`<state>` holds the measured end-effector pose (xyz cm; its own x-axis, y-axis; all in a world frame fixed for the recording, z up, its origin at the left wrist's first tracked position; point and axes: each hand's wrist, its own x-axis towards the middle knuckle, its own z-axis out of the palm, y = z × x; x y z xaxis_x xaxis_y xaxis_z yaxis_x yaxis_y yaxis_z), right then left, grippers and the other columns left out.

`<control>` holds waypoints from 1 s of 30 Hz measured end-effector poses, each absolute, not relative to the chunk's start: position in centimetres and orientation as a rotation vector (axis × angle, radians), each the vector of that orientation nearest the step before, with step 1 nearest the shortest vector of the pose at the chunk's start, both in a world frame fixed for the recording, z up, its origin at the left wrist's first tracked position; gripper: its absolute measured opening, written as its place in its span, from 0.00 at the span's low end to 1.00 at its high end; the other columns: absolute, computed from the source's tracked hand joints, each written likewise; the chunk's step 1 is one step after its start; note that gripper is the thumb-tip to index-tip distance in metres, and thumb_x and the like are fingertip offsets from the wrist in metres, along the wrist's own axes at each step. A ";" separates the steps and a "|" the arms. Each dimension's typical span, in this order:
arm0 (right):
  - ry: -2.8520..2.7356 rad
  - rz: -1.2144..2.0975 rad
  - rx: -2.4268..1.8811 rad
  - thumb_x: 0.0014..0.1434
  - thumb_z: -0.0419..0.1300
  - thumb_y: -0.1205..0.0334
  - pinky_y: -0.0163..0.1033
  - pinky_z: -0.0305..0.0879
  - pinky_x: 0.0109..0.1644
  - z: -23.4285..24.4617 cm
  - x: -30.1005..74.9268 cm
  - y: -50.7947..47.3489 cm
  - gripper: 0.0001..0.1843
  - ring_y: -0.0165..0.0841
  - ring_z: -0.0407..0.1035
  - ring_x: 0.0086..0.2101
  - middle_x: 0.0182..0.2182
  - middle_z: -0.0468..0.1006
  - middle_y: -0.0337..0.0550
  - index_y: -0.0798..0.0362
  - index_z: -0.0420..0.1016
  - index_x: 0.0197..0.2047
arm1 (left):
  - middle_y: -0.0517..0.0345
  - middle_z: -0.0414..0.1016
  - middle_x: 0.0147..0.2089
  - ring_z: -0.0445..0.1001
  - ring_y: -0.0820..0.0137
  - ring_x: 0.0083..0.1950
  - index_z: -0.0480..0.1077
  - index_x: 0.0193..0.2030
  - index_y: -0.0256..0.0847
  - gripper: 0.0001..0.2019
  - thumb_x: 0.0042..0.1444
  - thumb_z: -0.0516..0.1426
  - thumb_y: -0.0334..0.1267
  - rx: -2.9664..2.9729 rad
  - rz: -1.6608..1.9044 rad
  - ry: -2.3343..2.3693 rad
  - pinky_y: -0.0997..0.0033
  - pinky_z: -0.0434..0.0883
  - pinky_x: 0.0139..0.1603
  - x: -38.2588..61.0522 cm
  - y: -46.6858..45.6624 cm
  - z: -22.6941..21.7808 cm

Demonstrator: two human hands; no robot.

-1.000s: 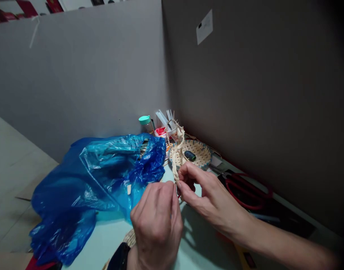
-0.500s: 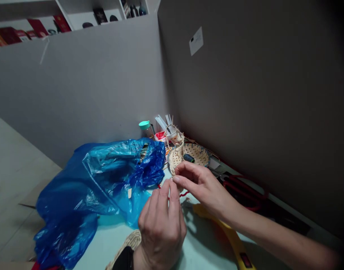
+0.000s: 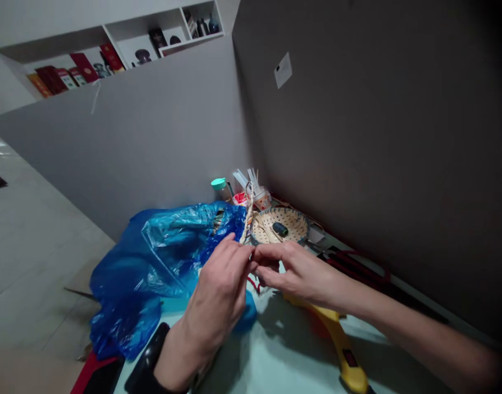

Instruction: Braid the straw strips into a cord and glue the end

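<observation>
A pale braided straw cord point(image 3: 247, 223) rises in a loose loop just beyond my fingertips, above the table. My left hand point(image 3: 218, 284) is closed, its fingers pressed together at the lower end of the braid. Against it, my right hand point(image 3: 294, 268) pinches with thumb and forefinger, and the two sets of fingertips meet. The stretch of cord between the fingers is mostly hidden. Below the right fingers, a red cord point(image 3: 254, 284) lies on the table.
A shallow woven basket point(image 3: 298, 221) holds a dark thread spool point(image 3: 280, 229). A blue plastic bag point(image 3: 164, 251) covers the left side. Behind stand a teal-lidded jar point(image 3: 219, 184) and a cup point(image 3: 263, 200) of sticks. A yellow tool point(image 3: 336, 334) and red-handled scissors point(image 3: 374, 265) lie right.
My left hand has turned and shifted up and left, its fingers now bent toward the right hand. The braid's loop has swung narrower and more upright. The camera view has tilted slightly.
</observation>
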<state>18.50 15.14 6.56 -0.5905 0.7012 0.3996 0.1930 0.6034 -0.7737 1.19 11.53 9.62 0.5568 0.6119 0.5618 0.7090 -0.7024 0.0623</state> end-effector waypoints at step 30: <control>-2.374 0.728 -0.678 0.64 0.53 0.63 0.41 0.60 0.44 3.7 16.6 14.2 0.04 0.35 0.65 0.38 0.39 0.72 0.44 0.50 0.64 0.43 | 0.58 0.74 0.24 0.60 0.75 0.22 0.69 0.31 0.38 0.12 0.62 0.52 0.41 -2.514 -2.029 -2.710 0.73 0.58 0.27 -0.3 6.9 2.2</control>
